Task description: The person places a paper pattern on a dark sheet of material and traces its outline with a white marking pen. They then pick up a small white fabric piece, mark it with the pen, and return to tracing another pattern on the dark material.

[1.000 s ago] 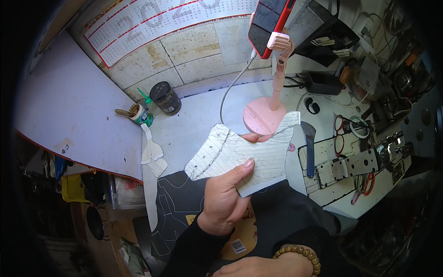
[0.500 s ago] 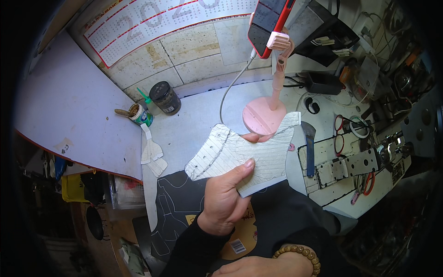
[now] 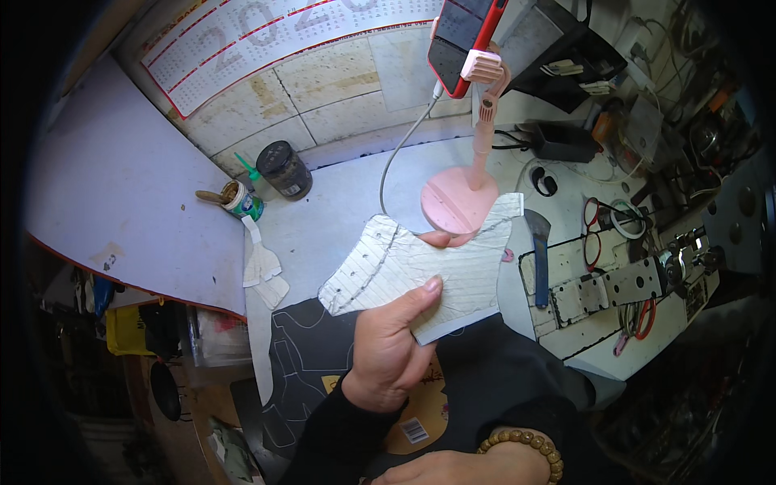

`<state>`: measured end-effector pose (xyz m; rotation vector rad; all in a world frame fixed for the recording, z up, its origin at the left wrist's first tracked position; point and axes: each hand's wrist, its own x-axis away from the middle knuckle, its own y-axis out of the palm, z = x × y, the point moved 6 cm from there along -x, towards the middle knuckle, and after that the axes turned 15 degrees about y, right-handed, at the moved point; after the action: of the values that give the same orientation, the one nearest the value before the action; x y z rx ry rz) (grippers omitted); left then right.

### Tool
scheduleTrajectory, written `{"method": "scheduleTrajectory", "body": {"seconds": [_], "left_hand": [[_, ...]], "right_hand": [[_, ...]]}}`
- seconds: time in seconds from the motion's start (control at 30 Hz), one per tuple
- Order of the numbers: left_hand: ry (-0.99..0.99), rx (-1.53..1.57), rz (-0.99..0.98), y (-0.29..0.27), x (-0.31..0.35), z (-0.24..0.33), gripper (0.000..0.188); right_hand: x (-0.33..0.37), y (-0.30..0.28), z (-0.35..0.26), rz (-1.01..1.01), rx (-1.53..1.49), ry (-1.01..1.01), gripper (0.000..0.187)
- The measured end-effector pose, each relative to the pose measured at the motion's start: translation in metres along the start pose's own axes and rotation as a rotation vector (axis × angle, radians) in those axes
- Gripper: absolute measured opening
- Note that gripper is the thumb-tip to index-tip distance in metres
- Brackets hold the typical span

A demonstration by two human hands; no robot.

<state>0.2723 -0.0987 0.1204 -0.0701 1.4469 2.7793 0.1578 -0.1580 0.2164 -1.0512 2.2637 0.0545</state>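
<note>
My left hand (image 3: 392, 349) grips a white paper pattern piece (image 3: 453, 275), creased and lined, with small holes on its left part. The thumb lies across its face and the fingers go behind it, one tip showing at the upper edge. My right hand (image 3: 436, 469) rests low at the bottom edge of the view, a brown bead bracelet (image 3: 529, 440) on its wrist; its fingers are mostly cut off. Under both hands lies a dark sheet (image 3: 311, 343) with light shape outlines drawn on it. A yellowish piece with a barcode label (image 3: 415, 431) shows beyond my left wrist.
Smaller white pattern pieces (image 3: 263, 267) lie at left, near an open glue pot with brush (image 3: 234, 198) and a dark jar (image 3: 284, 171). A pink stand (image 3: 461, 198) holds a phone (image 3: 465, 48). A blue-handled knife (image 3: 540, 259), red glasses (image 3: 593, 234) and a sewing machine (image 3: 606, 295) are right.
The whole view has shifted very slightly. My left hand still grips the pattern piece in the same pose, and my right hand stays low.
</note>
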Motion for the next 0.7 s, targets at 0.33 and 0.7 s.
{"method": "scheduleTrajectory", "body": {"seconds": [0.33, 0.7], "left_hand": [[0.097, 0.056, 0.095, -0.006, -0.001, 0.014, 0.043], [0.223, -0.104, 0.106, -0.009, -0.004, 0.037, 0.044]], "right_hand": [[-0.015, -0.059, 0.04, 0.348, 0.175, 0.099, 0.052], [-0.003, -0.106, 0.087, 0.914, -0.073, 0.334, 0.012]]}}
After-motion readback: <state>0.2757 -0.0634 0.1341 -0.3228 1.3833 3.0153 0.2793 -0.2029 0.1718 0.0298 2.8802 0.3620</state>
